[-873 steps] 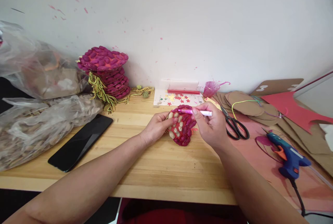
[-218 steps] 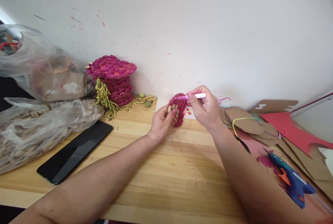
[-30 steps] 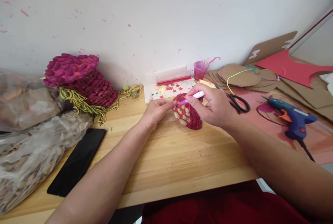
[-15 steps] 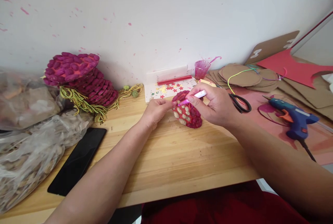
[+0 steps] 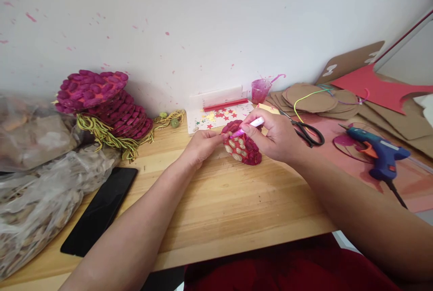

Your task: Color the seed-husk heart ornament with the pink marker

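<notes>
A round disc (image 5: 248, 150) covered in peanut-like lumps stands tilted on the wooden table, partly deep magenta and partly pale tan on red. My left hand (image 5: 205, 145) pinches its left edge between thumb and fingers. In my right hand (image 5: 270, 135) is a slim pen-like tool (image 5: 257, 122) with a white back end and a pink front. Its front end meets the upper part of the disc, close to my left fingertips. Whether it is a marker or a brush I cannot tell.
Left: a stack of magenta lumpy discs (image 5: 93, 90) with yellow cords, plastic bags (image 5: 37, 205), a black phone (image 5: 99, 212). Behind: star cutouts (image 5: 221, 114) and a pink-stained cup (image 5: 260, 90). Right: scissors (image 5: 309, 134), cardboard circles (image 5: 309, 97), a blue glue gun (image 5: 382, 151).
The pen-like tool has shifted slightly left and down along the disc with my right hand. The left hand keeps its pinch. The whole view has shifted slightly.
</notes>
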Tool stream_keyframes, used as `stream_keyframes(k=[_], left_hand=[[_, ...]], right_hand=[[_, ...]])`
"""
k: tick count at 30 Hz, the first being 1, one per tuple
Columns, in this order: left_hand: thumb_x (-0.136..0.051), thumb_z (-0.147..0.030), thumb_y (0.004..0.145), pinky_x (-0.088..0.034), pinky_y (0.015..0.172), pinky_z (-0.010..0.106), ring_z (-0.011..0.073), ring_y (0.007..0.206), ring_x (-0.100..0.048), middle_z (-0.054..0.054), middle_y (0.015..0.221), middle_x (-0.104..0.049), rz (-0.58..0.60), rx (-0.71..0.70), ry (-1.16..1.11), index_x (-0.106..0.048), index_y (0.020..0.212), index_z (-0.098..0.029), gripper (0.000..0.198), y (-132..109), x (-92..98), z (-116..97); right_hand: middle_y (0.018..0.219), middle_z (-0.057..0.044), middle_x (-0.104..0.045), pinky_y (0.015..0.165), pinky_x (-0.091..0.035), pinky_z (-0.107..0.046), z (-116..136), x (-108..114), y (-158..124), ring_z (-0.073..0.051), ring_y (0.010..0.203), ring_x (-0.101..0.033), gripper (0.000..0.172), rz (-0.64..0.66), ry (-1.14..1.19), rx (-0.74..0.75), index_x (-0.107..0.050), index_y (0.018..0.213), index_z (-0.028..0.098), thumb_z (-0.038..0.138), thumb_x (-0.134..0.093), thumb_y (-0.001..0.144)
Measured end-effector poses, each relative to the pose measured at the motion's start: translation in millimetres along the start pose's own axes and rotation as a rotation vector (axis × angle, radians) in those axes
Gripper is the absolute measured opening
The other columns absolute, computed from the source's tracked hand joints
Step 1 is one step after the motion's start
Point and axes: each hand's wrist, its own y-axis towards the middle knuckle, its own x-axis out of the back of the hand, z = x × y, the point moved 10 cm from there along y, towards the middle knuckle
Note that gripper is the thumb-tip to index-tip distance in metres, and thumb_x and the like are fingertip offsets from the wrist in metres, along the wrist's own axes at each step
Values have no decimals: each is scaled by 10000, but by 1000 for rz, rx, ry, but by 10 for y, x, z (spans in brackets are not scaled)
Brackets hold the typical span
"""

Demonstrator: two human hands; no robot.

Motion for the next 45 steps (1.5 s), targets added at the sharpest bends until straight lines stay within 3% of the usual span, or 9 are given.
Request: stream_keyframes(k=[4,8,14,27,32,36,40,45], left_hand=[[-778,-337,756,-252,512,252,81,432,-289,-65,353,-369,-14,18,-21,-660,502,-180,321,1,9,1],[-765,-348,774,-220,497,257,77,427,-243,-70,354,-334,-8,19,-16,-593,464,-186,390,8,2,4],[-800,-394,734,-225,507,254,84,444,-289,-70,361,-300,-28,28,-24,-477,419,-198,492,13,25,25],[-828,-470,653,-229,545,257,103,493,-334,-66,376,-303,-15,14,-10,-479,424,-201,497,29,30,44],[-797,-466,707,-176,527,263,82,465,-224,-79,386,-286,-36,30,11,-498,450,-196,478,26,43,56],[-753,-570,746,-122,516,275,78,464,-159,-88,401,-253,-55,31,39,-553,507,-189,492,27,50,52],[-761,-633,723,-111,504,275,79,463,-144,-90,412,-224,-37,-11,54,-554,527,-195,523,29,43,29],[-694,-698,754,-95,490,280,80,443,-163,-73,431,-299,14,-28,9,-484,549,-204,574,31,19,42]], right_hand=[[664,6,-643,579,-384,-286,-26,26,0,-137,590,-544,153,-20,2,-10,-612,835,214,323,-593,939],[710,-2,-669,620,-417,-285,-14,-1,-2,-142,641,-582,132,-8,41,2,-615,856,214,312,-592,942],[690,4,-661,611,-407,-291,-63,0,2,-143,629,-567,143,-8,33,-23,-609,839,219,319,-596,941],[689,3,-658,612,-408,-295,-178,14,-7,-143,627,-570,132,-73,87,-72,-627,872,208,314,-599,947],[693,6,-659,632,-415,-297,-203,-6,-14,-143,635,-574,137,-87,90,-84,-621,863,208,312,-597,948],[693,6,-660,630,-413,-294,-173,15,-12,-143,640,-568,135,-110,90,-78,-629,861,207,310,-604,944],[703,2,-661,620,-415,-289,-134,17,-10,-142,640,-565,141,-101,105,-79,-628,854,208,318,-606,940],[692,1,-650,593,-404,-283,-147,31,-7,-144,637,-551,149,-92,88,-97,-622,850,214,332,-602,940]])
